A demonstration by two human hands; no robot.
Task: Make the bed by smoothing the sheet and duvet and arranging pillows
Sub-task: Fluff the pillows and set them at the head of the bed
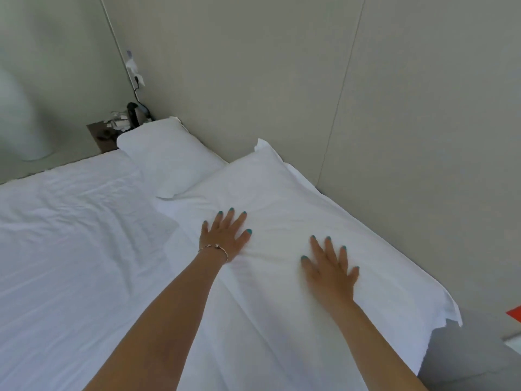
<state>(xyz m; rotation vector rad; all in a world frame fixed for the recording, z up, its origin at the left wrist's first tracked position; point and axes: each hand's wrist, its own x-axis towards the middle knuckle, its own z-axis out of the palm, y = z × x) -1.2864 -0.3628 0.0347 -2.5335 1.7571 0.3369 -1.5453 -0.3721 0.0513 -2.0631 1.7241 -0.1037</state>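
Note:
Two white pillows lie at the head of the bed against the wall. The near pillow [282,198] has both my hands flat on it, fingers spread. My left hand [225,235], with a bracelet at the wrist, presses the pillow's left part. My right hand [331,266] presses its lower right part. The far pillow [169,156] sits in the corner, touching the near one. A wrinkled white duvet [70,235] covers the bed to the left of my arms.
A brown bedside table [98,136] with black devices and cables stands beyond the far pillow. A grey-green panelled wall [366,108] runs along the bed's head. A white rounded object [19,122] stands at the far left. Something red [514,313] shows at the right edge.

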